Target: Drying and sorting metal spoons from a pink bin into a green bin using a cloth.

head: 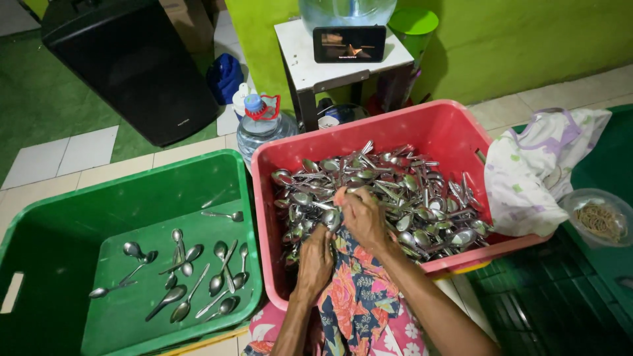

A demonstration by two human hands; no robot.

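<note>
Where the two hands meet at the near wall of the red tub (455, 128), room is tight: the heap of metal spoons (389, 198) fills most of the tub's floor, and only a narrow strip along the near-left corner lies bare. The left hand (315, 260) reaches in from the lower centre of the frame, knuckles up, fingers curled down into a floral cloth (353, 290) that drapes over the tub's rim; it seems to pinch the cloth, though what lies under the fingers cannot be told. The right hand (361, 216) sits just above it, fingers bent and closed over the cloth and the nearest spoons at the edge of the heap. The spoons are shiny, tangled and pointing every way.

To the left, touching the red tub, a green tub (39, 231) holds a scattered few spoons (191, 273) with much open floor around them. At the right edge a pale patterned cloth (541, 171) hangs over the red tub's corner, beside a clear bowl of rubber bands (599, 217). Above, a water bottle (260, 125) stands near a small white stand (297, 53) bearing a phone (349, 44).
</note>
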